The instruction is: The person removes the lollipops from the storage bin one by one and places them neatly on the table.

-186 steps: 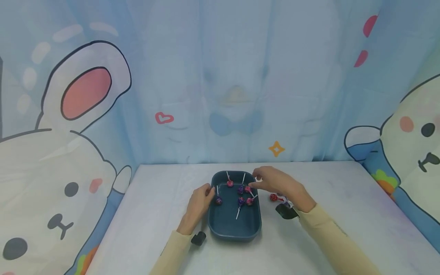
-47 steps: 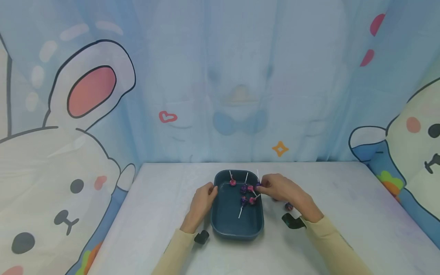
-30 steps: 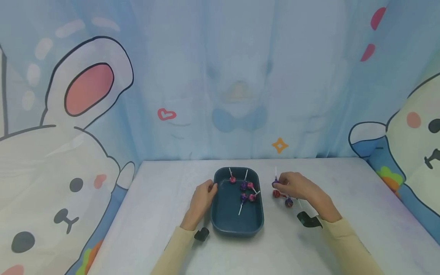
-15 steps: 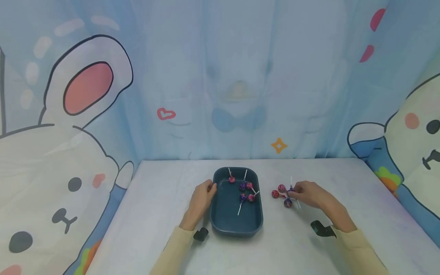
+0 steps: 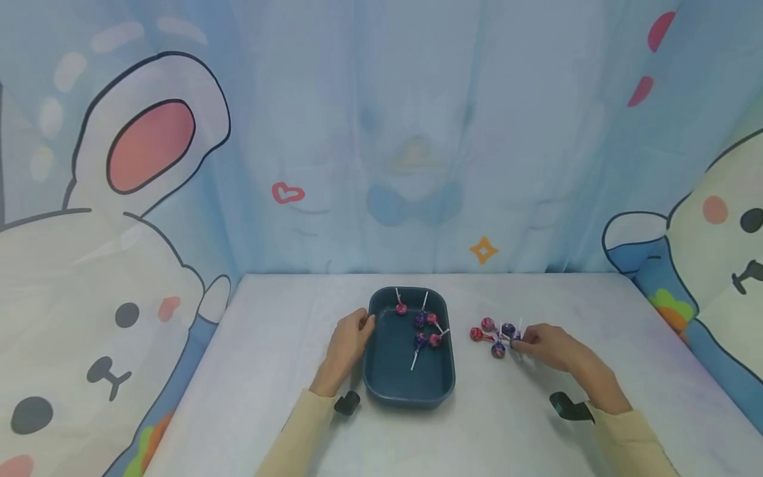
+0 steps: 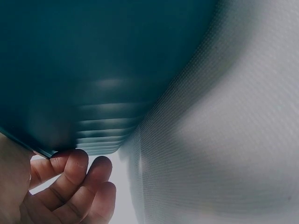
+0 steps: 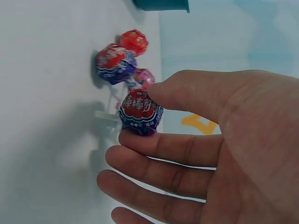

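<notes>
A dark teal tray stands mid-table, with several lollipops inside, among them a purple one and a pink one. My left hand grips its left rim, and in the left wrist view the fingers curl at the tray's edge. To the right of the tray, my right hand pinches a purple-and-red wrapped lollipop between thumb and index finger, its other fingers loosely spread. This lollipop is right beside a small cluster on the table, which includes a red lollipop and another purple one.
The white tabletop ends at the back against a blue cartoon curtain. Dark wrist-worn devices hang below each sleeve, one near the tray's left side.
A purple lollipop has left the tray's left side. My right hand has carried it over the right rim and down to the cluster, then slightly farther right. The left hand stays on the rim.
</notes>
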A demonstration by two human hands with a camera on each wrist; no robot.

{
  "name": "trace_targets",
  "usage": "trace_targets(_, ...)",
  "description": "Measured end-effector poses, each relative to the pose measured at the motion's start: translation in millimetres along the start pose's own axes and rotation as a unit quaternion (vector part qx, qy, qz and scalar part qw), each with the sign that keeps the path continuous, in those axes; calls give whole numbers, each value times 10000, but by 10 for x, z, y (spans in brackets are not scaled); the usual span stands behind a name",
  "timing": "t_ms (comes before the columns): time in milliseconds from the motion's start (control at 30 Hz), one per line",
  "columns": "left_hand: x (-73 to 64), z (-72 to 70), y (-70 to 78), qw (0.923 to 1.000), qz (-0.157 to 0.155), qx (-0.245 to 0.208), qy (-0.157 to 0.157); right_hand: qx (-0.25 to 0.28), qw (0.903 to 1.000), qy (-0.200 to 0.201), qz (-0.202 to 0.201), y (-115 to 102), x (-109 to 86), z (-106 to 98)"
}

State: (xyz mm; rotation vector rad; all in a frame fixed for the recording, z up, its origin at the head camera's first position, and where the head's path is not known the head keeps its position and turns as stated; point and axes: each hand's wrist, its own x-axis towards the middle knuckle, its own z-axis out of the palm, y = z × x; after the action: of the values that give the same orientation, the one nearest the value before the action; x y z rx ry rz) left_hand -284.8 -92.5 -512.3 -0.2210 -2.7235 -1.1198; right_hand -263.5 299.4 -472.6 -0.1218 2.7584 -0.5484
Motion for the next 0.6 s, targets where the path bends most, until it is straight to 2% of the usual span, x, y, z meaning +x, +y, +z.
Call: trace_targets(600, 2, 1, 9, 10000, -14, 46, -21, -87, 9995, -201, 209, 30, 37, 119)
